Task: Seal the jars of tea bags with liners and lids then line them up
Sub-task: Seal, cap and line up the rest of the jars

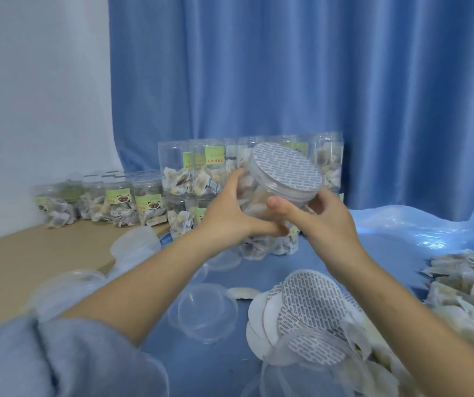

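Both hands are wrapped around a clear jar of tea bags [261, 196] held tilted above the blue sheet [387, 247]: the left hand [230, 207] grips its body, the right hand [316, 216] its lidded top, under which a printed liner [286, 171] is seen. Loose liners [301, 305] and clear lids [204, 310] are spread below, and sealed jars [144, 199] are lined up behind.

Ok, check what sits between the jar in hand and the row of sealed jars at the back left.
Nothing visible blocks it. Both hands, left and right, hold the held jar above the table, and the row lies left of the stacked jars; the loose lids lie low below that path.
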